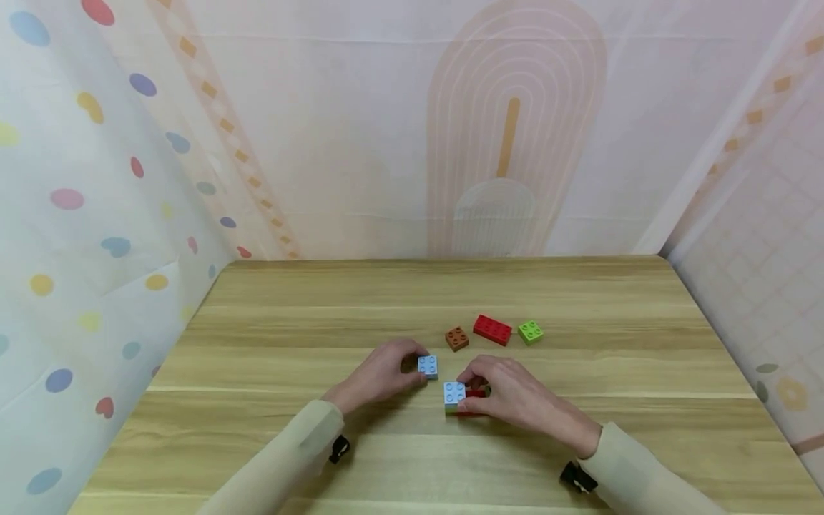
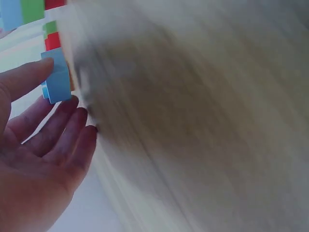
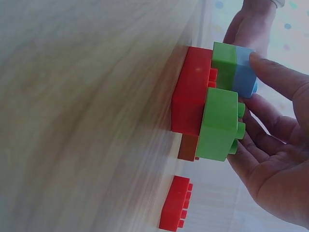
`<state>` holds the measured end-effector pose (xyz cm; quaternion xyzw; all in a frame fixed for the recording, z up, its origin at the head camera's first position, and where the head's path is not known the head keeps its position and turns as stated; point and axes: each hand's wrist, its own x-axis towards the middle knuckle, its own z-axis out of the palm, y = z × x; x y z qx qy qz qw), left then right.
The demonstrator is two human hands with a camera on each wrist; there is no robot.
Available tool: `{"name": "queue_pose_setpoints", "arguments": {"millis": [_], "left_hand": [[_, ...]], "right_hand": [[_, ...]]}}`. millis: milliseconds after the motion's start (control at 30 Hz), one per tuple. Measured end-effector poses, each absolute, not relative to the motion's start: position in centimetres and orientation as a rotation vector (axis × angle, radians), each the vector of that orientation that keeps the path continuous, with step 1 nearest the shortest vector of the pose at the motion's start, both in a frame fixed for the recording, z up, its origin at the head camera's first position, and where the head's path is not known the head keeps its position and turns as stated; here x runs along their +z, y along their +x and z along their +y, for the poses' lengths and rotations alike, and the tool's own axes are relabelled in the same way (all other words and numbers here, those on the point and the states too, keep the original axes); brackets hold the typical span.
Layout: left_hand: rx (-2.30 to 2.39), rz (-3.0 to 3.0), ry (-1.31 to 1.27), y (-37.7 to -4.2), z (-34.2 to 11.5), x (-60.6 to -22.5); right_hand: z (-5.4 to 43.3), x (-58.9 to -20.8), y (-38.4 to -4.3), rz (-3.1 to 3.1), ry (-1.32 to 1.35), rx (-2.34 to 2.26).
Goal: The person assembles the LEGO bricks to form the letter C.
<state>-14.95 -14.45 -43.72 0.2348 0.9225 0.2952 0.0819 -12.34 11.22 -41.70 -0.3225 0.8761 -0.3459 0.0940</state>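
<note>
My left hand [image 1: 385, 370] pinches a light blue toy building brick [image 1: 428, 365] between thumb and fingers, low over the wooden table. To its right, my right hand [image 1: 518, 390] grips a small stack of bricks by its light blue top brick [image 3: 245, 72]. Under that blue brick sits a green brick [image 3: 224, 60], fixed on one end of a long red brick [image 3: 191, 94]. A second green brick [image 3: 219, 124] stands on the red brick's other end, its studs bare. In the head view the right fingers hide much of this stack.
Beyond the hands lie a brown brick [image 1: 457, 338], a separate long red brick [image 1: 492, 330] and a lime green brick [image 1: 531, 332]. Patterned cloth [image 1: 360, 143] hangs behind the wooden table [image 1: 309, 300] and along its sides.
</note>
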Motion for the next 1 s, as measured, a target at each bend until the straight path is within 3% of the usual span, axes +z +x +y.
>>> {"name": "queue_pose_setpoints", "arguments": {"millis": [1000], "left_hand": [[1.323, 2.611, 0.754, -11.4, -13.9, -41.3]], "right_hand": [[11.6, -42.0, -12.5, 2.581, -0.935, -1.010]]}}
